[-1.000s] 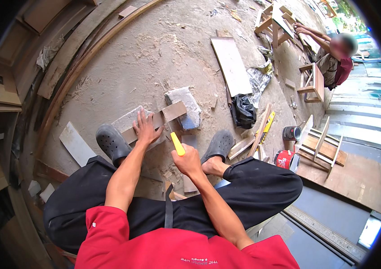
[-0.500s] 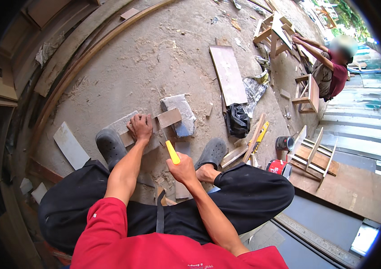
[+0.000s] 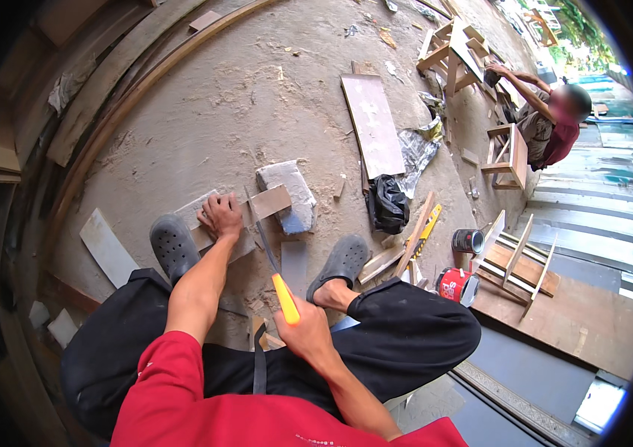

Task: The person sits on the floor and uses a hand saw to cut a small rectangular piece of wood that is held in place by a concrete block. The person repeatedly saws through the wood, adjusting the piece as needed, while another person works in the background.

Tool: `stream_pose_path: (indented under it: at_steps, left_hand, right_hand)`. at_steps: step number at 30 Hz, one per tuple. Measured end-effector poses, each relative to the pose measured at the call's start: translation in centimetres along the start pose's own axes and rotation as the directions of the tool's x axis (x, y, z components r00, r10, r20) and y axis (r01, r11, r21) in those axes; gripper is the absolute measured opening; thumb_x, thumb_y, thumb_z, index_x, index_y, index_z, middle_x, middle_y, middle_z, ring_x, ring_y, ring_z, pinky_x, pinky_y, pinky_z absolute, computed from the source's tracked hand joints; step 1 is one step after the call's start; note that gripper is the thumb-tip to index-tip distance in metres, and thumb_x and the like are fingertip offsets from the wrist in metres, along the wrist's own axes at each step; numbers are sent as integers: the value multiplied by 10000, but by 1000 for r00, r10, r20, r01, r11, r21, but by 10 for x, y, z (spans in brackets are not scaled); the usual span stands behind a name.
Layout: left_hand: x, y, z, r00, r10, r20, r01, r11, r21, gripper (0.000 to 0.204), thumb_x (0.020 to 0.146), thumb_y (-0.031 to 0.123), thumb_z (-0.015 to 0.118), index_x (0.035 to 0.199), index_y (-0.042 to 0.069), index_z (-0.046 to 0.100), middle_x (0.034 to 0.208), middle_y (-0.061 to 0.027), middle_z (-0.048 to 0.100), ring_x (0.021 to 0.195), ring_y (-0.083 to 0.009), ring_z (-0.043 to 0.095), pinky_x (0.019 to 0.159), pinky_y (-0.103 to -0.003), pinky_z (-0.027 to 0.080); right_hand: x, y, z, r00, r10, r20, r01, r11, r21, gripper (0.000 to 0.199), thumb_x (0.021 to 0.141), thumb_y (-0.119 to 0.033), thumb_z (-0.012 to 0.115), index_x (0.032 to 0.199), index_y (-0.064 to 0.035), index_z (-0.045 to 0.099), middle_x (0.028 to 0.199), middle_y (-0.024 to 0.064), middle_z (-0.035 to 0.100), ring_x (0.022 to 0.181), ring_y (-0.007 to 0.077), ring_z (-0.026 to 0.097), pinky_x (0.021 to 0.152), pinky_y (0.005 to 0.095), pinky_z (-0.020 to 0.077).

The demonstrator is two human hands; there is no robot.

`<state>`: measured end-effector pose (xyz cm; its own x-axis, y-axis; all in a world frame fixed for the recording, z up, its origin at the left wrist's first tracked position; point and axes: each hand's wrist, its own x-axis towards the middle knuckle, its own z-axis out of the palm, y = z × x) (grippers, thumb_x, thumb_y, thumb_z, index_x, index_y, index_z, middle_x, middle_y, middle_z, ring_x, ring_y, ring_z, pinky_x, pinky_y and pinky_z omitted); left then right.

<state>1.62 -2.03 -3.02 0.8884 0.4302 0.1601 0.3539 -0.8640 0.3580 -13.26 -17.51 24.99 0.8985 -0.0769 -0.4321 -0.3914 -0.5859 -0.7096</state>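
My left hand [image 3: 222, 217] presses down on a short wooden board [image 3: 269, 201], its fingers curled over it. The board lies across two pale blocks: one block [image 3: 284, 179] supports its right end, the other block [image 3: 196, 204] lies at my left hand. My right hand [image 3: 306, 333] is closed round the yellow handle of a handsaw [image 3: 285, 298]. Its thin, narrow blade reaches forward and crosses the board just right of my left fingers. How deep the blade sits in the wood, I cannot tell.
A grey clog [image 3: 175, 246] is on each foot beside the work. Right of it lie a plank [image 3: 374, 123], a black plastic bag [image 3: 388, 205], a yellow level [image 3: 426, 232] and two cans, one a red can [image 3: 457, 287]. A co-worker [image 3: 555, 127] squats by wooden stools at far right.
My right hand has pulled the handsaw back toward me, so more blade shows between handle and board. My left hand still holds the board. The co-worker's head and arms have shifted.
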Motion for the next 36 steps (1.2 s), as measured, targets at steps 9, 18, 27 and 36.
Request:
stream_pose_path:
  at_steps: [9,18,27,36]
  left_hand:
    - [3,-2,3,999,42,-32,-42,999,23,313,924,382,550,846,128,717,992,-49,594,1052,-244,506,968,-466,296]
    - [7,2,-2,999,36,8,-36,999,2,323,932,391,538,892,127,721,1034,-39,605,1063,-242,498,954,-453,298]
    - [-1,-5,3,999,40,-16,-41,999,-22,287,917,378,556,878,139,710,993,-23,595,1050,-233,491,970,-463,287]
    - [9,-6,4,999,30,-10,-30,1000,-4,293,918,378,555,889,129,707,1010,-28,586,1063,-231,486,976,-459,282]
  right_hand:
    - [7,12,-3,998,-41,-40,42,999,33,190,786,-161,619,759,22,579,648,233,589,578,377,595,574,435,472]
    - [1,11,-20,1000,-24,-21,24,1000,-13,201,795,-165,610,739,25,576,648,241,587,617,413,607,582,454,472]
    - [13,8,-15,990,-143,-2,142,986,-88,199,802,-145,600,714,28,559,637,233,577,607,404,596,570,437,455]
    - [39,49,3,993,-104,-62,108,992,61,210,791,-137,594,674,26,528,607,228,546,543,391,535,546,439,435]
